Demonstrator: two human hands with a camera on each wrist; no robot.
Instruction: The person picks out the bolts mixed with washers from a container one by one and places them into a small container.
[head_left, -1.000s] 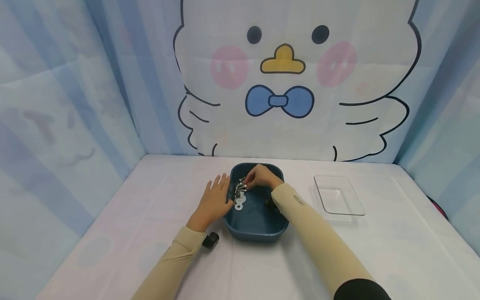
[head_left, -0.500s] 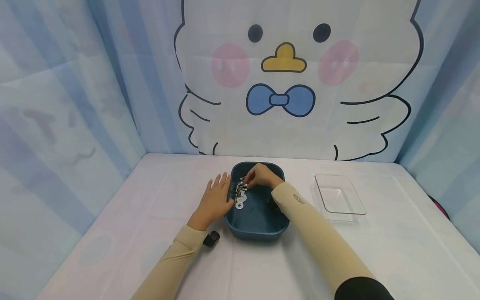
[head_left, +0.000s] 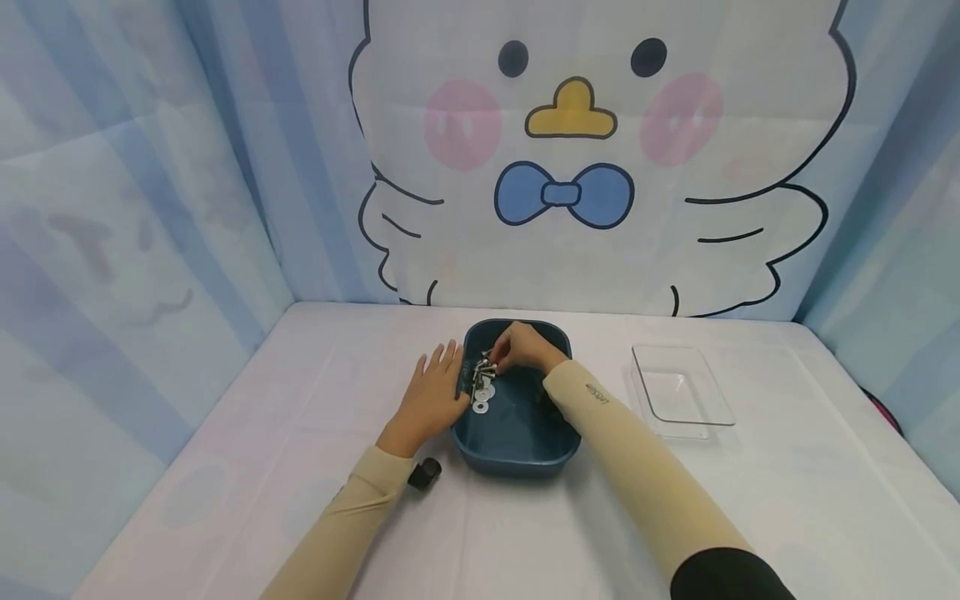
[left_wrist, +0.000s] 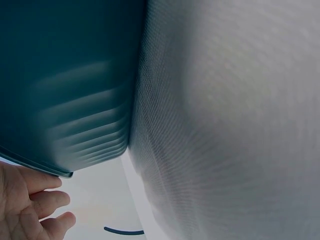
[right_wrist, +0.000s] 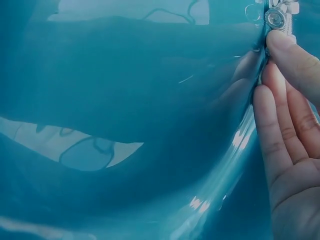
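A dark blue tub (head_left: 517, 454) stands mid-table with a small pile of silver bolts and washers (head_left: 480, 385) at its left inner side. My right hand (head_left: 519, 348) reaches into the tub, its fingers curled down on the pile. In the right wrist view its thumb and fingertips (right_wrist: 280, 75) pinch at a bolt (right_wrist: 275, 17) against the tub's wall (right_wrist: 125, 100). My left hand (head_left: 431, 396) lies flat and open on the cloth, fingers along the tub's left rim. The left wrist view shows its fingers (left_wrist: 35, 207) beside the tub's outer wall (left_wrist: 65, 75).
A clear plastic tray (head_left: 678, 392) sits to the right of the tub. A small black object (head_left: 424, 473) lies by my left wrist. White cloth (head_left: 262, 433) covers the table; printed curtains close it in on three sides.
Both hands stay where they were; the right fingers keep working at the pile of bolts. Only the head view has shifted slightly.
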